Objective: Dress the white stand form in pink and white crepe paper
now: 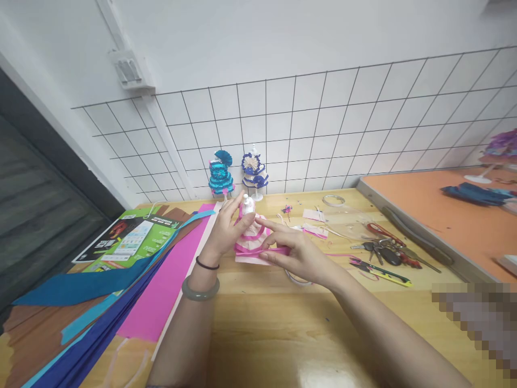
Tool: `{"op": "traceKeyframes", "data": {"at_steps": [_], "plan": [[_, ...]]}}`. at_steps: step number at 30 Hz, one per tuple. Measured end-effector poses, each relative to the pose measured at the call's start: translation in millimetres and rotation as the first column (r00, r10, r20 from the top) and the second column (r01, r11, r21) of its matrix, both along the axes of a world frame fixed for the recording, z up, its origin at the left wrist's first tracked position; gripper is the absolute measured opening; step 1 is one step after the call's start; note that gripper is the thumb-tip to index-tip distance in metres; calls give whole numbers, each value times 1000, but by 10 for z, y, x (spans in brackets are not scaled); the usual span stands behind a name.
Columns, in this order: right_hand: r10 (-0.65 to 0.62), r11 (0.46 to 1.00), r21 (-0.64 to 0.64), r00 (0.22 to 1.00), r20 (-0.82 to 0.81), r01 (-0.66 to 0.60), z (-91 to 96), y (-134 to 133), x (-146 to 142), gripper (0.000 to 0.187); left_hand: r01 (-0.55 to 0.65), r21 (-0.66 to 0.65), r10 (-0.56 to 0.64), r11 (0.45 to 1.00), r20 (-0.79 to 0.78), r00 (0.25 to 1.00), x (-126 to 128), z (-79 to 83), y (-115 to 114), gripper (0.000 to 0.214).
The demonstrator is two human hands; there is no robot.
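In the middle of the table stands a small white dress form in a pale pink paper skirt with brighter pink bands. My left hand is closed around its upper left side, the thumb across the front. My right hand pinches a bright pink paper strip against the lower right of the skirt. Its index finger reaches up to the waist, close to my left thumb. The far side of the form is hidden behind my left hand.
Behind stand a teal paper-dressed form and a blue-and-cream one. Long coloured paper sheets lie at left. Yellow-handled snips, keys and paper scraps lie at right. An orange table adjoins there.
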State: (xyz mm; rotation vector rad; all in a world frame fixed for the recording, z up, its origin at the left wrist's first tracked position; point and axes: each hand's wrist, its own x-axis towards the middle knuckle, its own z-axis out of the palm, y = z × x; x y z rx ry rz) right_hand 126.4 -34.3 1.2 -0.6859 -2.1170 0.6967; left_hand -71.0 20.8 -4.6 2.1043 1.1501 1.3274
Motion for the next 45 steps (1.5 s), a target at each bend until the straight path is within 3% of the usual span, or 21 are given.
{"op": "traceKeyframes", "data": {"at_steps": [6, 9, 13, 20, 25, 32, 35, 40, 45], "plan": [[-116, 982, -145, 991, 68, 124, 65, 63, 212, 19, 116, -94, -92, 989, 236, 968, -55, -26, 54, 46], [-152, 966, -199, 985, 79, 165, 86, 94, 280, 23, 103, -74, -87, 992, 189, 978, -56, 3, 44, 34], [-150, 958, -239, 987, 50, 157, 106, 108, 295, 26, 26, -27, -23, 999, 89, 996, -38, 40, 15, 36], [-220, 934, -279, 975, 42, 223, 94, 108, 265, 29, -25, 25, 21, 999, 153, 988, 88, 35, -21, 34], [-258, 927, -270, 965, 51, 261, 85, 124, 259, 30, 1, 7, -2, 1000, 225, 974, 184, 41, -52, 24], [-222, 934, -267, 971, 88, 237, 31, 179, 297, 31, 29, 14, -32, 999, 363, 931, 247, -8, -31, 21], [-185, 957, -224, 983, 16, 184, 24, 172, 276, 25, 5, 38, -18, 999, 346, 938, 249, -15, -29, 20], [-20, 998, -58, 999, -42, 18, 8, 98, 124, 12, 7, 57, -25, 998, 323, 946, 230, -5, -32, 22], [28, 996, -86, 999, 38, -24, -68, 88, 14, 13, -28, 54, 11, 998, 289, 957, 219, 29, -60, 25]]}}
